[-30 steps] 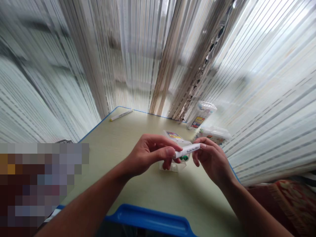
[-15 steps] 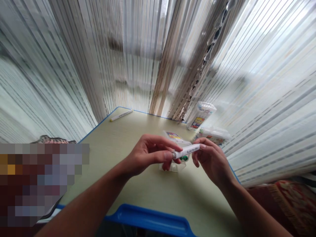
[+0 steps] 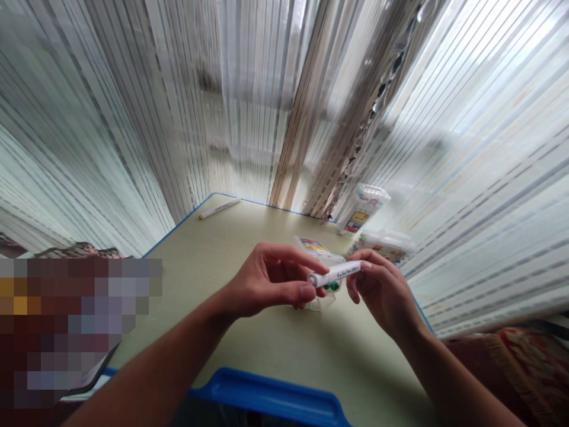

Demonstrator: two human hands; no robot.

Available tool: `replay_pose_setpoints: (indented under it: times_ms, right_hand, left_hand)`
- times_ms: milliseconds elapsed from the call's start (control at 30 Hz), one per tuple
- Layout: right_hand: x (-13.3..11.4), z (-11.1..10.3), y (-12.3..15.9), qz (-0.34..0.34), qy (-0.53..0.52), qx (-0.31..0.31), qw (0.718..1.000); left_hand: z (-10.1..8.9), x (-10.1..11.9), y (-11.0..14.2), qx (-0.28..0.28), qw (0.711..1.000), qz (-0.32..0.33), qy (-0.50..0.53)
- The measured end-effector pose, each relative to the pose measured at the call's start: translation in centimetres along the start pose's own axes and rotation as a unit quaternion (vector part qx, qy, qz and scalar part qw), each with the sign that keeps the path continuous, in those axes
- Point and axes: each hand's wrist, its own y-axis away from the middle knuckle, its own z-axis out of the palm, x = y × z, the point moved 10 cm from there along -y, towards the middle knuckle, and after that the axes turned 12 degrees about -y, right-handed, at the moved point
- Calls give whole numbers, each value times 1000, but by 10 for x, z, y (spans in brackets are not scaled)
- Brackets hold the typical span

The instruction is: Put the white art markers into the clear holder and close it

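Note:
A white marker pen [image 3: 338,273] with dark printing on its barrel is held level between my two hands. My left hand [image 3: 271,276] pinches its left end between thumb and fingers, that end pointing toward me. At the other end, the fingers of my right hand [image 3: 377,284] are closed round the marker. Behind and below it stands a clear plastic case [image 3: 315,245] with a colourful label, partly covered by my hands. Green marker ends [image 3: 332,286] show inside the case.
Another white marker with a yellow end [image 3: 220,208] lies at the table's far left corner. Two more clear plastic boxes, one upright [image 3: 359,216] and one lying [image 3: 386,244], are at the far right. A blue tray edge [image 3: 275,391] runs along the front. String curtains [image 3: 249,118] hang behind the table [image 3: 195,261].
My left thumb has shifted slightly down along the marker's left end, showing more of its tip. The right hand stays nearly still.

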Motion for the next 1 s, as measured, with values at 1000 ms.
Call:
replay_pose_setpoints:
  times_ms: [1000]
  right_hand:
    - [-25,13,18,-143,30,-56,988]
  left_hand:
    - [-53,6,3,201,961,52,-180]
